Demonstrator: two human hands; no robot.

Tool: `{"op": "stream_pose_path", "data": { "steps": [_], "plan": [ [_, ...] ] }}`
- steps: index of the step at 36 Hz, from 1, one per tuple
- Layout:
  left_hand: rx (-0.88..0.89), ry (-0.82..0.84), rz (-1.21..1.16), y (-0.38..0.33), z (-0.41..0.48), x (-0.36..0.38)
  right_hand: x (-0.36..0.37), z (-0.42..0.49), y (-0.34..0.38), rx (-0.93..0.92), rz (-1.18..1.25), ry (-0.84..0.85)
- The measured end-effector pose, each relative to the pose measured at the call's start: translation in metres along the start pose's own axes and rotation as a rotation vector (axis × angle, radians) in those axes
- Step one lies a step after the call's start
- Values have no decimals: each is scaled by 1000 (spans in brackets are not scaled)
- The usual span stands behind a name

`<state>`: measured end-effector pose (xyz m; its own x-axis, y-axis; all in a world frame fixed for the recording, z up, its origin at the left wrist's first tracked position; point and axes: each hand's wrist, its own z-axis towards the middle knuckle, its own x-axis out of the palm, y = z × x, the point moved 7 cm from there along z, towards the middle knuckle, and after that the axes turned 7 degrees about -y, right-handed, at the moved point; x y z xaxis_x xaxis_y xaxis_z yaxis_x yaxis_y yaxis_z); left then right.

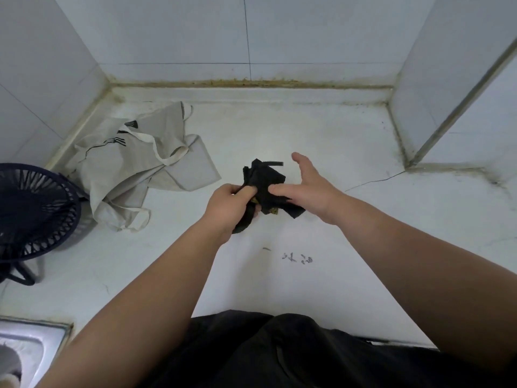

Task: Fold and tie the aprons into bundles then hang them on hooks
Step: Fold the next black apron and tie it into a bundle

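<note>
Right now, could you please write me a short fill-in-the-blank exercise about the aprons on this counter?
1. The left hand grips an apron bundle whose colour is ____.
2. The beige apron lies crumpled on the white counter, on the ____ side of the bundle.
3. The number of aprons in view is ____.
Missing words: black; left; two.
</note>
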<state>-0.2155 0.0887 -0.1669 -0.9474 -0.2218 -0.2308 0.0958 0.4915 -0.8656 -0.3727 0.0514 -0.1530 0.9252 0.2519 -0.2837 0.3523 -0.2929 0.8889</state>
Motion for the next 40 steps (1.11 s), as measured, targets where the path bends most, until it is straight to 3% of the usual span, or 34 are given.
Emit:
{"op": "stream_pose_path", "data": {
  "steps": [5, 9, 12, 16, 19, 21, 22, 24, 26, 29, 32, 35, 40],
  "plan": [
    [-148, 5, -423, -10, -20, 19, -14, -24, -9, -60, -243, 90],
    [-170, 43, -605, -16, -36, 36, -40, -33, -3, -167, -515, -84],
    [-174, 66, -636, -17, -47, 44, -64, -40, 9, -218, -437, -221],
    [-182, 85, -475, -16, -60, 48, -94, -58, 28, -221, -117, -362],
    [-122, 137, 85, -11, -67, 54, -92, -68, 40, -243, -38, -254],
    [56, 159, 443, -21, -70, 60, -84, -78, 47, -284, -162, -182],
    [175, 179, 504, -30, -72, 65, -80, -82, 49, -298, -204, -155],
    [398, 251, 493, -50, -85, 77, -75, -94, 50, -306, -192, -135],
    [505, 299, 426, -66, -101, 84, -78, -106, 50, -310, -196, -179],
    [499, 291, 321, -79, -118, 84, -97, -122, 43, -273, -274, -323],
    [414, 181, 114, -84, -116, 77, -131, -143, 30, -204, -244, -602],
    [333, 154, -50, -84, -118, 76, -160, -171, 6, -98, -45, -825],
    [400, 267, 41, -80, -139, 98, -169, -207, -13, 8, 471, -815]
  ]
}}
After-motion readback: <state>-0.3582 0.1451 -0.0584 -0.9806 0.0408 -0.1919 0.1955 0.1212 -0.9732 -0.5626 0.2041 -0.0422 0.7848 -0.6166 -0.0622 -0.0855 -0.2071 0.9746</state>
